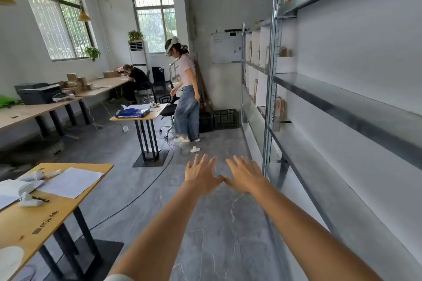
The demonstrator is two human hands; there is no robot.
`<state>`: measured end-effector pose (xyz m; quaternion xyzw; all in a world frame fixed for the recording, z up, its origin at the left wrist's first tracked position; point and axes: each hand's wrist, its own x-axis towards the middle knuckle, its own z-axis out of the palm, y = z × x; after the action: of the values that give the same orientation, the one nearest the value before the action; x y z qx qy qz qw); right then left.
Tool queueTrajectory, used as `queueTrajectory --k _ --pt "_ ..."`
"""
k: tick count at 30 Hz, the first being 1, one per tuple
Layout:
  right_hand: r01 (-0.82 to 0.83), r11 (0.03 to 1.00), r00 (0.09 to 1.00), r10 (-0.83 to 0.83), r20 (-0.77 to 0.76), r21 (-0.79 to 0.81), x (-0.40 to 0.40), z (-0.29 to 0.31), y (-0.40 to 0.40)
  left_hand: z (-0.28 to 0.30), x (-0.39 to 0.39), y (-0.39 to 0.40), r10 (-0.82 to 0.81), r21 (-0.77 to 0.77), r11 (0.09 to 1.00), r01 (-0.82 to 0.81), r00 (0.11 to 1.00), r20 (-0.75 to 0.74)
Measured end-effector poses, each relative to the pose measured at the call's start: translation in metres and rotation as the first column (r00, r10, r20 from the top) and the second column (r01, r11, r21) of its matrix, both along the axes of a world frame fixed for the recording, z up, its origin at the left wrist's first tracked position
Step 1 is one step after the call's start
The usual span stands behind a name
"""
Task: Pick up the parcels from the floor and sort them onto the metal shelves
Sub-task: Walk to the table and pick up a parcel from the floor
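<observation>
Both my arms stretch forward over the grey floor. My left hand [201,174] and my right hand [245,174] are open with fingers spread, thumbs almost touching, and hold nothing. The metal shelves [342,102] run along the wall on my right, with bare boards near me. Farther back on the shelves stand several brown and white parcels [258,48]. No parcel lies on the floor near my hands.
A wooden table [41,214] with papers stands at my left. A small desk [146,116] and a standing person [187,98] are ahead, with black crates [225,118] by the wall. Cables cross the floor. Another person sits at the long desks.
</observation>
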<state>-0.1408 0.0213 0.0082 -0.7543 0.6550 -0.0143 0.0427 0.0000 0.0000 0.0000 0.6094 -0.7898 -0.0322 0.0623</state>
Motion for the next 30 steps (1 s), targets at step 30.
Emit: queueTrajectory --k 30 --pt "-0.064 0.996 0.998 0.065 0.000 0.060 0.017 -0.026 -0.492 -0.035 0.023 -0.477 0.121 0.084 0.989 -0.120 0.992 -0.015"
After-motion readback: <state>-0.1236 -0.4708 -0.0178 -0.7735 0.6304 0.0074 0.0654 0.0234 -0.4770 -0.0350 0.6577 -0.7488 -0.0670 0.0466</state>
